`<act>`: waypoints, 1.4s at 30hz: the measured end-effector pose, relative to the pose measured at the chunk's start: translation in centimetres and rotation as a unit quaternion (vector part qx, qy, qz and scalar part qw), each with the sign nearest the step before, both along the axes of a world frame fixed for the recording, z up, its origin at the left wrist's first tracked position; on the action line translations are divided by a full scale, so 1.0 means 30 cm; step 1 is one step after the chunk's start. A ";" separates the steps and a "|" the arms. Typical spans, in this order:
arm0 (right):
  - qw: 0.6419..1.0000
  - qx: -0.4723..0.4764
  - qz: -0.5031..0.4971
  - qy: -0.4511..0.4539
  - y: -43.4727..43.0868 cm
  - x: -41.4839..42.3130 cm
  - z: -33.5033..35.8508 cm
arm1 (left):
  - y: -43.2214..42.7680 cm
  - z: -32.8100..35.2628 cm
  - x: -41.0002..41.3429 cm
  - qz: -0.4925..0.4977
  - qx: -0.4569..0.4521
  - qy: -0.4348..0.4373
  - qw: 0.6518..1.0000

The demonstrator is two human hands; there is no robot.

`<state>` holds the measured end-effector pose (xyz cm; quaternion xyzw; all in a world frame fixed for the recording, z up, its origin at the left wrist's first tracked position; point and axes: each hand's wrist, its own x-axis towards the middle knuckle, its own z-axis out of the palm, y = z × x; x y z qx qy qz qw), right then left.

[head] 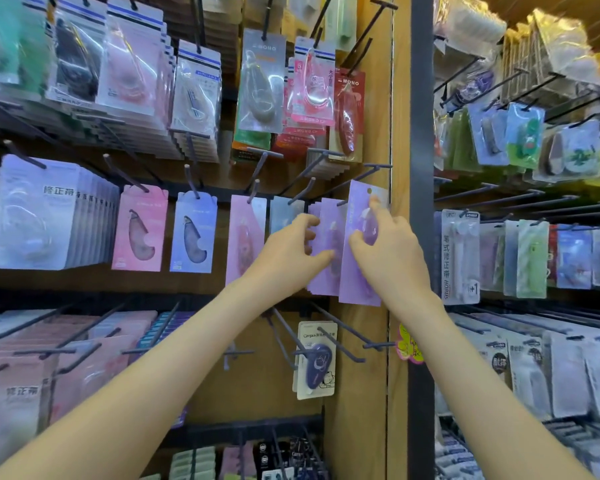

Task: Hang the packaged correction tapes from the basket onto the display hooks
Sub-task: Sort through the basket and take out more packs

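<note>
Head-cam view, looking up at a shop wall of peg hooks crowded w/ carded stationery.

The R hand (392, 251) holds a purple pack (359, 206): a flat, glossy lilac card w/ a clear plastic blister over a teardrop-shaped purple correction tape. The thumb and lower fingers are curled round the blister. The index finger (374, 202) reaches up the card, its tip just below the round hang hole. The card is near upright. Just above that fingertip a dark metal hook (368, 172) w/ a T-shaped end juts out; the hole is not on it.

The L hand (291, 258) sits just left of the R thumb. Its fingers are curled at the left edge of the hung purple packs (328, 216), w/ the thumb across their front in what looks like a light pinch. These matching cards hang just beside the held pack.

Further left of the L fingers hang a pink pack (141, 226) and a blue pack (193, 233), both w/ the same teardrop blister. Past them is a thick stack of white packs (32, 216) marked 修正带.

Above the fingers are a grey pack (262, 81) and a red pack (349, 116), both reading MONO. Below the wrists is a cream pack (316, 358) printed Campus, w/ a navy tape.

Right of the R fingers, past a dark metal upright (421, 133), is a white pack (459, 258) reading 笔式修正带 and +1.

The backing is warm brown wood panel (361, 393). Light is bright, w/ glare on the plastic.
</note>
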<state>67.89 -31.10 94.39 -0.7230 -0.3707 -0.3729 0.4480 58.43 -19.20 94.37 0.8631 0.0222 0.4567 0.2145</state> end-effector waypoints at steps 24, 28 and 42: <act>0.994 -0.078 0.061 0.047 0.174 0.094 -0.050 | 0.034 -0.086 -0.083 0.196 0.126 0.008 0.972; 0.989 -0.068 0.131 -0.008 0.116 -0.102 -0.136 | 0.034 -0.164 -0.206 0.195 0.132 -0.036 0.971; 0.918 -0.211 0.332 0.057 0.490 -1.080 -1.125 | 0.357 -1.220 -1.248 0.220 -0.022 0.110 0.969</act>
